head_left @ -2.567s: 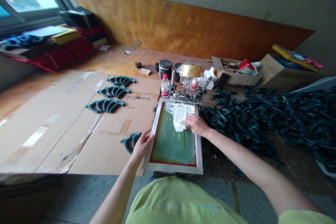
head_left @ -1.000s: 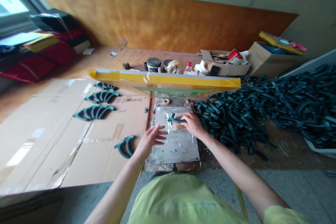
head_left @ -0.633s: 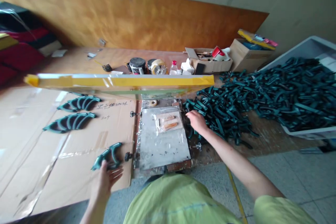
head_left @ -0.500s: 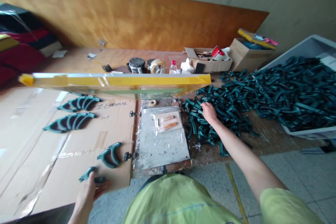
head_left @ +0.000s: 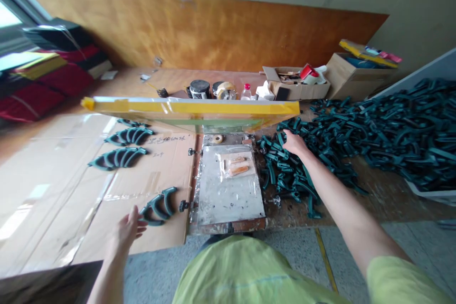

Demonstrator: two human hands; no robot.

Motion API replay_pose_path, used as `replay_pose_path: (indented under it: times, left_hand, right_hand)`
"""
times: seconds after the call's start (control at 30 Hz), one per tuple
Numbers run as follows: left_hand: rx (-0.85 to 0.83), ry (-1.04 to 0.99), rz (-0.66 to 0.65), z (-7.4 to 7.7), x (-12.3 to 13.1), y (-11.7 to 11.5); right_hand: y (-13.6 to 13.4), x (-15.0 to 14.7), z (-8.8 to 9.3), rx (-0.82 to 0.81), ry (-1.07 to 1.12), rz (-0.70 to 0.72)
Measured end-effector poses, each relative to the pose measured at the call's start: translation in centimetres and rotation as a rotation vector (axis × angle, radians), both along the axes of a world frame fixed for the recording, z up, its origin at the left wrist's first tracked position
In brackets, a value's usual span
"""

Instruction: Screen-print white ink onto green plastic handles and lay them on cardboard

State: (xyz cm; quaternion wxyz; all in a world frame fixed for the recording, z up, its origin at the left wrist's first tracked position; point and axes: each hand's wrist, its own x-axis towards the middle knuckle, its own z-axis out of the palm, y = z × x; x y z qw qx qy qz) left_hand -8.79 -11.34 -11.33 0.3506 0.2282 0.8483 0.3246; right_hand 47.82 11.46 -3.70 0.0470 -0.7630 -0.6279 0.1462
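Note:
Over the cardboard sheet at the left, my left hand is open, its fingers apart. Its fingertips are right by the nearest of a short row of dark green curved plastic parts; whether they touch cannot be told. My right hand is at the near pile of the same dark green parts, fingers closed on one of them, though the fingertips are partly hidden. Further back on the cardboard lie two nested rows, a nearer row and a farther row, with more parts behind.
Between the hands lies a grey plate bearing a small bag and a tape roll. A yellow-edged screen frame is raised behind it. Jars, a bottle and boxes stand at the back. A heaped bin is right.
My left hand has let go of a dark green part, which now lies nested in the short row. The right hand stays at the pile. The view has shifted left.

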Motion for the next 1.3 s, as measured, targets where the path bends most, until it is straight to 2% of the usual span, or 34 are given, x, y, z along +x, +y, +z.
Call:
replay_pose_path:
  times: [0.1, 0.17, 0.27, 0.33, 0.43, 0.6, 0.7, 0.8, 0.87, 0.97, 1.03, 1.1, 1.2, 1.3]
  left_hand:
    - [0.165, -0.139, -0.011, 3.2, 2.2, 3.1]
    - [0.323, -0.161, -0.085, 5.9, 4.4, 5.7]
    - [0.567, -0.190, -0.153, 10.3, 7.9, 9.7]
    - [0.711, -0.223, -0.165, 12.8, 9.6, 11.8]
    - [0.848, -0.266, -0.189, 15.4, 11.1, 13.7]
    - [0.957, -0.282, -0.221, 18.0, 11.9, 14.7]
    - [0.987, -0.288, -0.235, 18.9, 12.3, 15.3]
    - [0.971, -0.236, -0.186, 19.1, 12.7, 16.0]
    - [0.946, -0.212, -0.179, 18.9, 12.9, 16.1]
    - [0.902, -0.189, -0.205, 18.1, 12.6, 14.9]
    - [0.859, -0.185, -0.226, 17.1, 12.1, 12.9]
    - [0.755, -0.227, -0.271, 15.8, 11.4, 10.3]
    - [0.485, -0.319, -0.374, 12.7, 10.8, 6.5]
    - [0.324, -0.410, -0.397, 8.7, 11.1, 4.2]
  right_hand:
    - [-2.4, -2.9, 0.1, 0.031, 0.502, 0.086]
    - [-3.9, -6.2, -0.7, 0.011, 0.809, 0.185]
    - [-5.4, -11.2, -2.4, 0.026, 1.010, 0.298]
    - [-5.5, -13.3, -3.6, 0.027, 0.998, 0.339]
    - [-5.1, -14.1, -4.7, 0.030, 0.839, 0.426]
    - [-5.1, -12.9, -4.9, 0.168, 0.465, 0.576]
    - [-5.9, -13.8, -4.5, 0.273, 0.301, 0.714]
    - [-6.8, -16.1, -4.8, 0.234, 0.167, 0.914]
    - [-7.1, -17.4, -5.4, 0.165, 0.083, 0.944]
    - [-7.0, -17.3, -6.0, 0.170, 0.010, 0.819]
    - [-6.6, -15.4, -5.6, 0.263, 0.000, 0.658]
    - [-5.9, -12.6, -4.5, 0.349, -0.011, 0.506]
    - [-4.3, -9.3, -2.0, 0.424, -0.010, 0.352]
    - [-2.4, -10.4, 0.6, 0.544, 0.072, 0.375]
